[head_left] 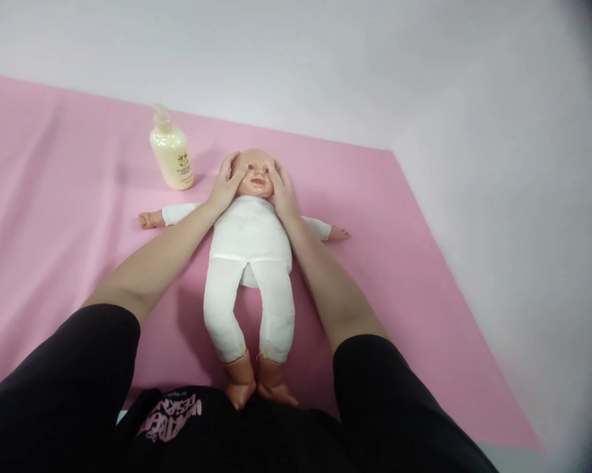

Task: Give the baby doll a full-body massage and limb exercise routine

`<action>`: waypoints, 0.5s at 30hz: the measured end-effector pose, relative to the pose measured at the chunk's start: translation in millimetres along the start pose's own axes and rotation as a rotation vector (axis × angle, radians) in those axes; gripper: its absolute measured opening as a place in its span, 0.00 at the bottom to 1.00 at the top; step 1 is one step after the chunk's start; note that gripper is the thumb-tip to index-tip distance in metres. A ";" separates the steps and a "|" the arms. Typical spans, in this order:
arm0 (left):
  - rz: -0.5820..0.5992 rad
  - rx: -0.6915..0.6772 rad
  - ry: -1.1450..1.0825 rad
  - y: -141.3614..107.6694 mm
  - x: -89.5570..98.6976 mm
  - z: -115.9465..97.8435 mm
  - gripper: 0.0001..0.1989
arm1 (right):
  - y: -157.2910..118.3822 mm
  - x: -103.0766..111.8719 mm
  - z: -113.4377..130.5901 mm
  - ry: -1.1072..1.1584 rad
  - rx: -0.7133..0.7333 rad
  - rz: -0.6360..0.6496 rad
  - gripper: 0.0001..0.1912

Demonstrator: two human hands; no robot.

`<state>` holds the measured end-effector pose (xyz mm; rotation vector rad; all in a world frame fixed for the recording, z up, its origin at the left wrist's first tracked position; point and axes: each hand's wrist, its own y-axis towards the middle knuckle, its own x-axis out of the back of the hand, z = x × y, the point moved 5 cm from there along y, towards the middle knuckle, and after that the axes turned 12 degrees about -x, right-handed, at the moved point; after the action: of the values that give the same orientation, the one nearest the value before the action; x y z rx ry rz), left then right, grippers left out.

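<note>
A baby doll (251,230) with a white cloth body lies on its back on a pink cloth, head away from me and feet close to my body. My left hand (228,182) rests along the left side of the doll's head, thumb on its cheek near the eye. Against the right side of the head lies my right hand (282,187), its thumb also by the face. Both hands are spread flat and cup the head between them. The doll's arms stretch out to either side beneath my forearms.
A clear pump bottle of pale yellow liquid (172,154) stands left of the doll's head. The pink cloth (374,263) has folds at the left and an edge slanting down on the right. Beyond it is a pale surface (473,164).
</note>
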<state>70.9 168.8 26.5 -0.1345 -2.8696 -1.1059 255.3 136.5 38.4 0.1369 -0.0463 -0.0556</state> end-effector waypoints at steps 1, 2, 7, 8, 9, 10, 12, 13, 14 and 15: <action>0.004 0.001 0.000 -0.8 -0.2 -1.2 0.42 | -1.0 0.0 0.9 0.000 -0.002 0.007 0.32; 0.008 0.001 0.001 -1.4 -0.4 -2.2 0.42 | -1.9 -0.2 1.8 0.000 -0.002 0.016 0.33; 0.037 -0.011 0.041 -2.2 -1.0 -4.7 0.49 | -4.2 -1.6 3.7 -0.022 -0.008 0.044 0.37; 0.044 -0.013 0.050 -2.1 -0.9 -4.9 0.51 | -4.3 -1.6 3.7 -0.028 -0.013 0.039 0.38; 0.050 -0.013 0.057 -2.1 -0.7 -5.1 0.51 | -4.4 -1.5 3.7 -0.033 -0.018 0.032 0.39; 0.053 -0.012 0.062 -2.1 -0.3 -5.2 0.52 | -4.4 -1.4 3.5 -0.036 -0.023 0.026 0.40; 0.054 -0.008 0.069 -2.3 0.4 -5.9 0.52 | -4.1 -1.5 2.9 -0.037 -0.031 0.019 0.40; 0.053 -0.006 0.070 -2.5 0.7 -6.4 0.51 | -3.9 -1.6 2.4 -0.035 -0.030 0.019 0.39; 0.052 -0.006 0.070 -2.7 0.8 -7.1 0.50 | -3.5 -1.7 1.9 -0.032 -0.027 0.018 0.38; 0.051 -0.009 0.070 -2.9 0.7 -8.0 0.49 | -3.2 -1.8 1.6 -0.031 -0.016 0.018 0.37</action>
<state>70.1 161.3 30.5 -0.1650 -2.7838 -1.0925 253.3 133.3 39.5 0.1197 -0.0785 -0.0399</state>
